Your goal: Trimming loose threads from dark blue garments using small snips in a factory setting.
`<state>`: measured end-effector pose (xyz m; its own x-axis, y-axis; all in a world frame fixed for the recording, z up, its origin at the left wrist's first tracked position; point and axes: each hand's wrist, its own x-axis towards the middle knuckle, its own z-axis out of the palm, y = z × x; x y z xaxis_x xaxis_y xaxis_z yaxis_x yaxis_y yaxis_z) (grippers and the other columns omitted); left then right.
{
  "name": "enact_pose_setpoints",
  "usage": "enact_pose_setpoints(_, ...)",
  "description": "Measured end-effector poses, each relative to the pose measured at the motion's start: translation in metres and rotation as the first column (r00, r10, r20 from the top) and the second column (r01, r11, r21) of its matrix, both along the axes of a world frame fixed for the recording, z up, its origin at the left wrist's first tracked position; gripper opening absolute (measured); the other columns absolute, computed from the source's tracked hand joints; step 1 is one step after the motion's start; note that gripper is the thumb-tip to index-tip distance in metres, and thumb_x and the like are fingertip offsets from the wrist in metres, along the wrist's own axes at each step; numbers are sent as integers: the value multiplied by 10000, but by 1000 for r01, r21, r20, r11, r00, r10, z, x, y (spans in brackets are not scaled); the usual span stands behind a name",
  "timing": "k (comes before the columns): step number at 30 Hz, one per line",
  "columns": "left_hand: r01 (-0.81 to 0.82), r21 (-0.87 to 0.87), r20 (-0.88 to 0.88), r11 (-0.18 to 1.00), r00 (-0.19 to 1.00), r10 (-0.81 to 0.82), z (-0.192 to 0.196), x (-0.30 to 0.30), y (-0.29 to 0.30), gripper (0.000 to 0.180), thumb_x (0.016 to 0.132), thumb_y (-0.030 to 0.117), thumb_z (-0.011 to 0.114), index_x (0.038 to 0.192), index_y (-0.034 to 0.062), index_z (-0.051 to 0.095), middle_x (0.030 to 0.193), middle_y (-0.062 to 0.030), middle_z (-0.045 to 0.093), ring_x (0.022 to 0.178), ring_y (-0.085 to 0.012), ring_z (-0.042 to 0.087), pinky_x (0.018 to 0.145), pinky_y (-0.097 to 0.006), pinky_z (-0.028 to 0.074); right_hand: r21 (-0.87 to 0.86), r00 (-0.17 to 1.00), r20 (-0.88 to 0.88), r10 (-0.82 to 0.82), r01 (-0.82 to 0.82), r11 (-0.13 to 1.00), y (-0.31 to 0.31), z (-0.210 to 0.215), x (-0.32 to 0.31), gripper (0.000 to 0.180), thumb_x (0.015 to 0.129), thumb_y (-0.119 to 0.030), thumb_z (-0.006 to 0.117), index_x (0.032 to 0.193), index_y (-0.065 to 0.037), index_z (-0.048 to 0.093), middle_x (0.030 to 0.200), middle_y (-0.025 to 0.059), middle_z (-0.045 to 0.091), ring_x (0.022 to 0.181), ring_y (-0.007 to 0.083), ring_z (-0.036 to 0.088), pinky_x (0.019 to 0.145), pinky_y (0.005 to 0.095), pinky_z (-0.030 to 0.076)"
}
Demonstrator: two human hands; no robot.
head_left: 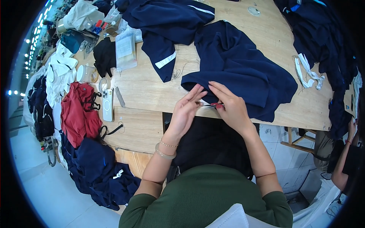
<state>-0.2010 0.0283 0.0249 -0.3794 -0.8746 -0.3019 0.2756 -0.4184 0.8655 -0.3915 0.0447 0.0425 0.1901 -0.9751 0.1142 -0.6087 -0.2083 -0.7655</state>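
Left hand raised at table edge, fingers straight and close together, tips pinching hem of navy garment. Bracelets on that wrist. Right hand just beside left, nearly touching, fingers curled round red-handled snips, blades pointing toward left fingertips. Snips between both hands, at garment's near edge. Whether blades meet cloth or thread: cannot tell.

Navy garment spread beyond both hands, reaching up and to right of right hand, lower fold hanging over table edge. Second navy piece with white stripe farther off, above left hand. Loose threads on wood between that piece and left hand.

Left of left hand: white phone lying flat, small grey blade-like tool just beside it, tape roll above phone. Farther left: red cloth, black cloth, clear packet, white cloth pile. Below and left of left hand: navy heap at table's low corner.

Right of right hand, well apart: white strips on table, more navy cloth at far right edge. Another person's arm at lower right, away from both hands.

Dark cloth in lap under both wrists. Green sleeves on both arms.
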Motion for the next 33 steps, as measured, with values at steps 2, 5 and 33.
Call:
enact_pose_setpoints(2, -82, 311, -390, 947, 897, 206, -7, -7, 0, 546, 965, 114, 437, 1460, -61, 287, 1446, -191, 421, 1328, -238, 433, 1033, -339, 420, -1, 999, 11, 34, -34, 999, -1, 6, -4, 538, 677, 74, 639, 1207, -17, 628, 1414, 86, 507, 795, 271, 690, 687, 347, 549)
enact_pose_setpoints(5, -105, 388, -462, 916, 838, 292, -15, -9, 3, 524, 991, 190, 425, 1450, -41, 322, 1443, -182, 427, 1330, -248, 429, 1051, -354, 405, 62, 994, -76, 80, -75, 995, 2, 11, -1, 524, 682, 68, 643, 1201, -1, 624, 1403, 109, 513, 800, 286, 690, 705, 358, 552)
enact_pose_setpoints(33, -261, 264, -412, 929, 840, 353, 82, -79, 5, 161, 986, 116, 545, 838, 65, 581, 811, -11, 595, 771, -81, 621, 948, -356, 554, -347, 890, 255, -379, 450, 823, 16, 56, -45, 258, 702, -50, 802, 880, 16, 627, 833, 96, 611, 776, 223, 554, 667, 296, 447)
